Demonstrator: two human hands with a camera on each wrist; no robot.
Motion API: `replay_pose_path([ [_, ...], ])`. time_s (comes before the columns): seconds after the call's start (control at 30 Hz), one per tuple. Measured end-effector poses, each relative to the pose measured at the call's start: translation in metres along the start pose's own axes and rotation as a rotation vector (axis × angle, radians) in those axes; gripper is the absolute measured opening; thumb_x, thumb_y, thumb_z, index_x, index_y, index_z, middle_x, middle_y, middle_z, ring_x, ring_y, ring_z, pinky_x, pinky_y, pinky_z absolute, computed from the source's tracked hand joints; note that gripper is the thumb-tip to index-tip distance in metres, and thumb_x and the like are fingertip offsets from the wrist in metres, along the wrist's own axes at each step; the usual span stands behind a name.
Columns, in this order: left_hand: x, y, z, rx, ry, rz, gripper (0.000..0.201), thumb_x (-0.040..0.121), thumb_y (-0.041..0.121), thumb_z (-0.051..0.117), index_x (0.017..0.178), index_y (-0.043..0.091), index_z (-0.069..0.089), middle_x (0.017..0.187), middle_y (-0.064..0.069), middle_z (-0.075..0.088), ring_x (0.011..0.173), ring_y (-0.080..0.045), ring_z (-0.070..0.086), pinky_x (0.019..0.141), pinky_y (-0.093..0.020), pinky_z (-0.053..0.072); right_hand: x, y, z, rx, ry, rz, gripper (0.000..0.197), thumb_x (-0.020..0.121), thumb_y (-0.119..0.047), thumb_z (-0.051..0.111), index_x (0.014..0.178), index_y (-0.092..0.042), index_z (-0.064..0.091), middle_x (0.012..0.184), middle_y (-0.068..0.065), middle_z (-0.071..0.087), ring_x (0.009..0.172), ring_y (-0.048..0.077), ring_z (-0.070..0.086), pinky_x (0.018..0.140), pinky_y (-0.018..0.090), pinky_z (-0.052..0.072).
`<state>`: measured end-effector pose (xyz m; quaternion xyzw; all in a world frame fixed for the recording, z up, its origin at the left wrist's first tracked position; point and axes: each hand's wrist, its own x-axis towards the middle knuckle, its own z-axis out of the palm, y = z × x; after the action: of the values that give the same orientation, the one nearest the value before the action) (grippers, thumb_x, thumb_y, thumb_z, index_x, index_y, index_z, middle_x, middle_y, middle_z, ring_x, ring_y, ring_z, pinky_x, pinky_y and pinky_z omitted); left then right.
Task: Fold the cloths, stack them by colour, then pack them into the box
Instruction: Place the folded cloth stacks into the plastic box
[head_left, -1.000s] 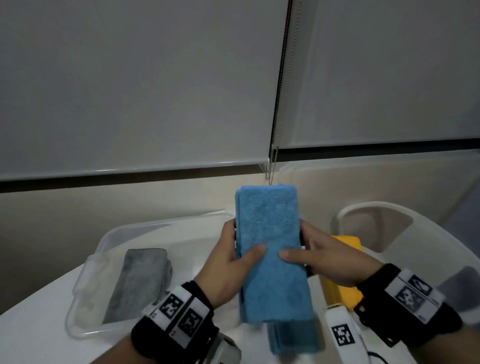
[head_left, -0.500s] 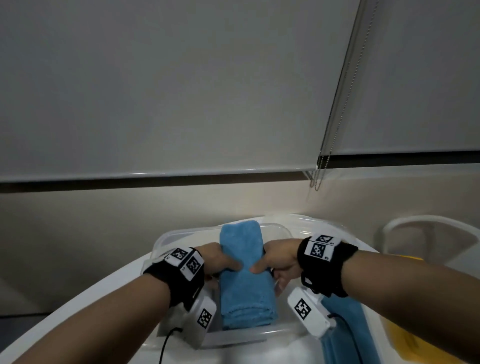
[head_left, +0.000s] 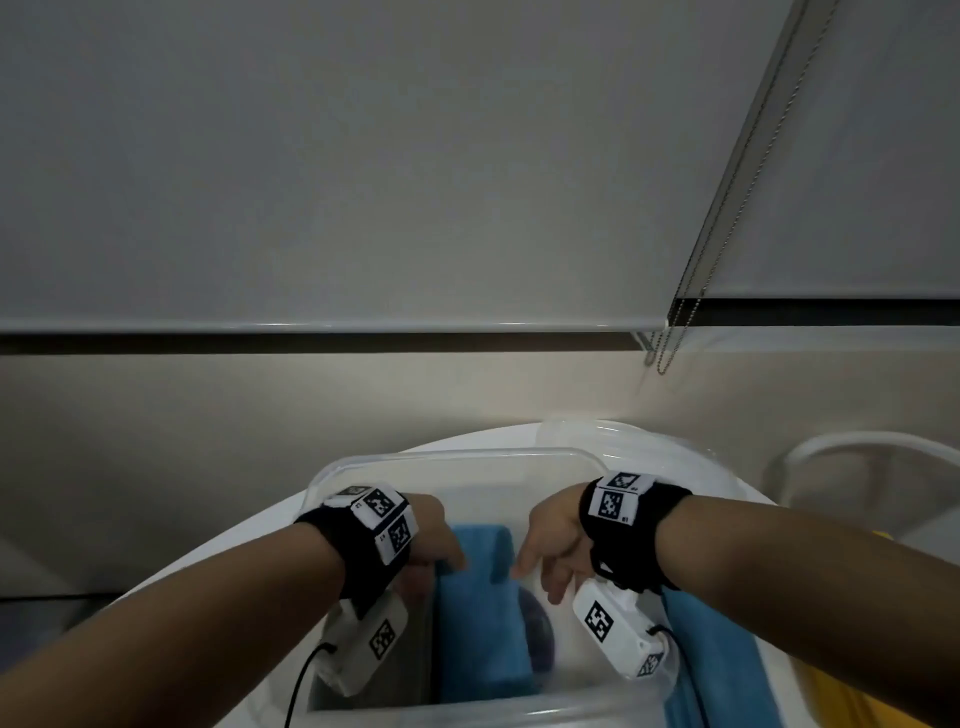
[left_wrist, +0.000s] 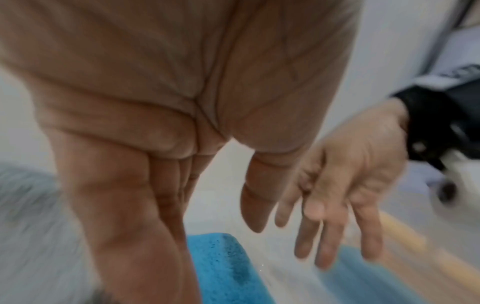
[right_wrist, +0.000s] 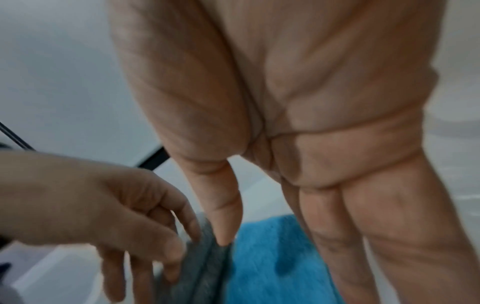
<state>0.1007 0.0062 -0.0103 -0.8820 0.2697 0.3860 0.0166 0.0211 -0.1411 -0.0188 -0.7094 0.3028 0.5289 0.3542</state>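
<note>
A folded blue cloth (head_left: 478, 618) lies inside the clear plastic box (head_left: 447, 457), beside a folded grey cloth (right_wrist: 205, 267) on its left. My left hand (head_left: 441, 551) hangs over the blue cloth's left edge and my right hand (head_left: 537, 582) over its right edge. Both have straight, relaxed fingers pointing down and hold nothing. In the right wrist view my thumb tip reaches the seam between the grey and blue cloths. The left wrist view shows the blue cloth (left_wrist: 226, 267) under my fingers. The head view hides the grey cloth behind my left wrist.
Outside the box on the right lies another blue cloth (head_left: 722, 654), and a yellow cloth (head_left: 852, 696) beyond it. The box stands on a round white table (head_left: 234, 540). A white chair (head_left: 857, 452) is at the right, and a blind's bead chain (head_left: 670, 343) hangs behind.
One second ago both hands held the folded blue cloth up in front of me. They lowered it into the box beside the grey cloth and have now let go.
</note>
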Motion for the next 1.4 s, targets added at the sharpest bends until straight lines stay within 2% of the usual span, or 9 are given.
replay_pose_path([
  [0.1,0.002,0.008,0.002,0.245,0.168,0.102,0.021,0.079,0.031,0.065,0.08,0.01,0.063,0.077,-0.003,0.062,0.082,-0.023,0.063,0.065,-0.025,0.046,-0.011,-0.004,-0.01,0.112,0.14,-0.177,0.053,0.097,-0.022,0.054,0.132,0.014,0.038,0.126,0.025,0.053,0.113,0.033,0.057,0.097,0.053,0.045],
  [0.27,0.012,0.048,0.025,0.403,0.161,0.359,0.039,0.085,0.03,0.064,0.116,0.006,0.058,0.119,-0.014,0.06,0.113,-0.031,0.057,0.091,-0.036,0.047,-0.066,0.008,-0.028,0.078,0.461,-0.452,0.025,0.094,-0.015,0.056,0.11,0.003,0.054,0.081,0.012,0.06,0.071,0.024,0.066,0.06,0.035,0.057],
  [0.4,0.027,0.075,0.051,0.473,-0.014,0.421,0.071,0.08,0.039,0.072,0.141,0.015,0.042,0.141,-0.011,0.042,0.13,-0.03,0.042,0.105,-0.039,0.036,-0.089,0.042,-0.033,-0.423,0.855,-0.36,0.031,0.088,-0.027,0.062,0.114,-0.011,0.055,0.096,0.006,0.059,0.085,0.025,0.062,0.073,0.031,0.051],
  [0.5,0.041,0.073,0.071,0.768,-0.094,0.382,0.086,0.075,0.055,0.071,0.147,0.027,0.031,0.152,-0.008,0.026,0.137,-0.032,0.028,0.113,-0.05,0.027,-0.073,0.072,-0.025,-0.523,0.816,-0.275,0.056,0.081,-0.037,0.071,0.126,-0.014,0.047,0.116,0.006,0.054,0.097,0.021,0.056,0.08,0.03,0.046],
  [0.7,0.025,0.065,0.072,1.103,-0.054,0.435,0.051,0.094,0.029,0.054,0.141,0.013,0.043,0.15,-0.013,0.033,0.137,-0.035,0.033,0.099,-0.044,0.036,-0.047,0.098,-0.013,-0.025,0.727,-0.425,0.052,0.082,-0.028,0.072,0.123,-0.013,0.046,0.102,0.004,0.055,0.084,0.028,0.068,0.059,0.034,0.059],
  [0.8,0.022,0.063,0.071,0.924,-0.035,0.352,0.053,0.091,0.02,0.06,0.14,0.01,0.043,0.147,-0.013,0.037,0.133,-0.034,0.038,0.101,-0.046,0.04,-0.042,0.113,-0.012,0.034,0.771,-0.485,0.061,0.083,-0.038,0.07,0.133,-0.017,0.043,0.11,0.002,0.058,0.091,0.02,0.063,0.071,0.03,0.055],
  [0.93,0.023,0.067,0.059,0.742,-0.017,0.348,0.061,0.077,0.049,0.073,0.13,0.025,0.054,0.136,0.003,0.051,0.126,-0.022,0.049,0.097,-0.036,0.045,-0.037,0.152,-0.014,0.208,0.884,-0.445,0.045,0.092,-0.041,0.058,0.128,-0.015,0.05,0.097,-0.006,0.061,0.087,0.013,0.06,0.072,0.023,0.048],
  [1.07,-0.002,0.076,0.037,0.361,0.136,0.314,0.072,0.087,0.054,0.058,0.146,0.02,0.033,0.148,-0.003,0.038,0.136,-0.021,0.036,0.11,-0.032,0.028,-0.021,0.199,-0.002,0.11,0.936,-0.22,0.048,0.097,-0.031,0.05,0.137,-0.009,0.036,0.133,0.009,0.051,0.119,0.022,0.051,0.095,0.027,0.041],
  [1.4,-0.1,0.072,0.039,0.141,0.227,0.438,0.06,0.084,0.057,0.058,0.136,0.031,0.045,0.132,0.009,0.054,0.12,-0.012,0.052,0.101,-0.026,0.041,0.034,0.24,0.057,0.35,0.697,-0.029,0.07,0.08,-0.038,0.072,0.13,-0.006,0.035,0.123,0.003,0.051,0.098,0.013,0.047,0.083,0.021,0.044],
])
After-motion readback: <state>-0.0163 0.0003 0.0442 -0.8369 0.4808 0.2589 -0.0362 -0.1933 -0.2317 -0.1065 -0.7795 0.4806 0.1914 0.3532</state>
